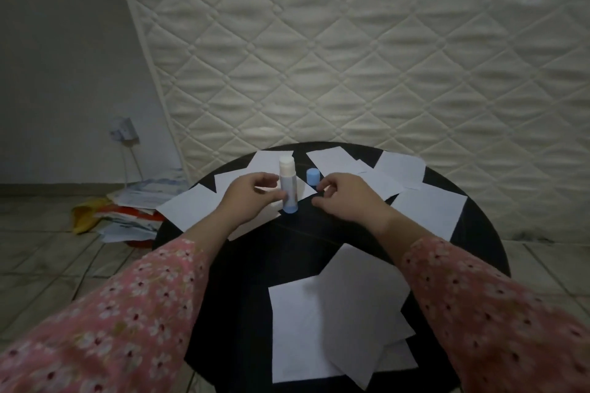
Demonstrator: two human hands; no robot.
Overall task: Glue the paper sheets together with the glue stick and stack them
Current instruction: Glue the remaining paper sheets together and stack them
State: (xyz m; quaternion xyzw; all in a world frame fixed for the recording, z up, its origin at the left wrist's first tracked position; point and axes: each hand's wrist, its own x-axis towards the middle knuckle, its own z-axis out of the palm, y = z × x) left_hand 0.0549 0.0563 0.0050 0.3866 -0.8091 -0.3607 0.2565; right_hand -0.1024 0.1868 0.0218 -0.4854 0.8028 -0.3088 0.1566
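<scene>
Uncapped glue stick [288,186] upright at mid-table, a hand on either side.

Left hand [252,201] curled around the lower barrel of the glue stick, thumb and fingertips against its left side, steadying it on its blue base where a white sheet [204,210] meets bare dark tabletop. Right hand [344,201] just right of the stick, fingers loosely curled, gripping nothing visible, apart from the barrel. Blue cap [313,176] standing just behind the right fingers, beside the stick. Loose paper sheets [427,210] fanned along the far and right edges of the round black table [242,297]; overlapping stack of sheets [338,322] near the front edge. Pink floral sleeves [134,313] on both forearms. Quilted mattress [367,51] leaning behind the table; heap of papers [134,210] on the floor off the left edge.
</scene>
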